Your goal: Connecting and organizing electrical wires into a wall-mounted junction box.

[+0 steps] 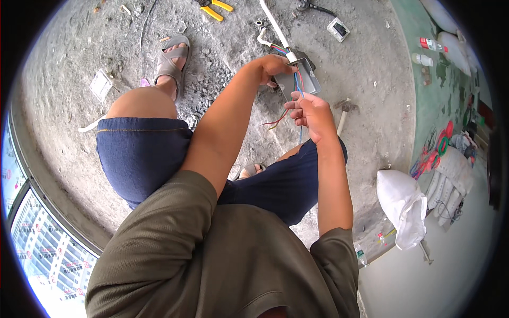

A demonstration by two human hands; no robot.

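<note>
The blue wire (296, 80) runs lengthwise from twelve toward six o'clock. The half-curled left hand (274, 67) holds the grey box (314, 83); the loosely curled right hand (314, 114) pinches the wire.

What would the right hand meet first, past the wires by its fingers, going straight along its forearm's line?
Likely the open grey box, just ahead of the right hand in the picture. Depth is unclear from this view, so the gap is hard to judge.
</note>
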